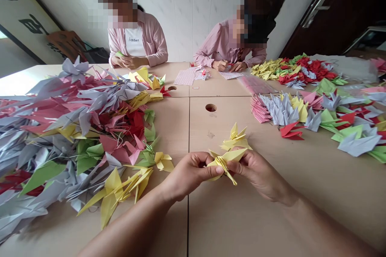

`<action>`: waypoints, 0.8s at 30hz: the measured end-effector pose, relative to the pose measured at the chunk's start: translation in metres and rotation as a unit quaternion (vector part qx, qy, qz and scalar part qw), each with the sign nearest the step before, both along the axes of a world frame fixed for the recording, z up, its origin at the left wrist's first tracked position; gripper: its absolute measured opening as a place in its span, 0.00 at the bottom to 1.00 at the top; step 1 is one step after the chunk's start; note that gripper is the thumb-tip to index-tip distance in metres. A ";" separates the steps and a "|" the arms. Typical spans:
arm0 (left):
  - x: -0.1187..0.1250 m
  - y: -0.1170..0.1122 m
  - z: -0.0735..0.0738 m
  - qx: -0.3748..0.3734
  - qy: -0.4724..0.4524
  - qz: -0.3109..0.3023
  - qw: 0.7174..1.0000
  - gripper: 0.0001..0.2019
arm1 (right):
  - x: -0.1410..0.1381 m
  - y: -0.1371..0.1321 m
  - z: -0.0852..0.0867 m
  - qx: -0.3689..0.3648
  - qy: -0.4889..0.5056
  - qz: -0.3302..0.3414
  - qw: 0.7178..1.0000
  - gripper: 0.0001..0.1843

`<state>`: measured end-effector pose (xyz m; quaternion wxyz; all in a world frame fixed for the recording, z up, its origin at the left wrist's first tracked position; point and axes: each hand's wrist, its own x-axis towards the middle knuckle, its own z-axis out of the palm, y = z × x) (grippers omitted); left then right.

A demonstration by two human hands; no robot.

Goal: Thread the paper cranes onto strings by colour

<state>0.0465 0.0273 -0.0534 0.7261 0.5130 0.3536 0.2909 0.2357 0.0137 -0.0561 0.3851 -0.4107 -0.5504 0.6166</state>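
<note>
Both of my hands hold one yellow paper crane point(222, 162) in front of me, over the table. My left hand point(193, 170) pinches its left side between thumb and fingers. The fingers of my right hand point(256, 170) are closed on its right side near the middle folds. Just beyond my fingertips sits another yellow paper crane point(235, 138); whether it touches the held one I cannot tell. To the left of my left hand lies a small yellow folded piece point(163, 161), beside a large heap of paper cranes point(90, 120) in grey, pink, red, green and yellow.
Folded cranes point(280, 110) and more loose ones point(356, 124) spread along the right. A red, yellow and green pile point(297, 68) lies farther back. Two co-workers sit across the table point(211, 217), their hands on small paper pieces. A round hole point(211, 107) pierces the tabletop.
</note>
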 end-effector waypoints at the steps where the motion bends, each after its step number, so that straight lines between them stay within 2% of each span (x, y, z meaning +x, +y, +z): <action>1: 0.000 0.000 0.000 -0.002 0.001 0.000 1.000 0.17 | 0.000 0.000 -0.001 -0.003 0.004 0.000 1.000 0.15; 10: -0.002 0.001 0.002 -0.009 0.018 0.010 1.000 0.20 | 0.001 0.000 0.000 -0.003 -0.008 -0.021 1.000 0.16; 17: 0.000 0.000 0.003 0.010 0.008 0.015 1.000 0.19 | 0.002 0.000 -0.004 -0.021 0.001 -0.030 0.999 0.11; 24: 0.001 0.000 0.001 0.009 0.024 0.015 1.000 0.19 | -0.001 -0.001 -0.001 -0.011 -0.031 -0.033 0.999 0.13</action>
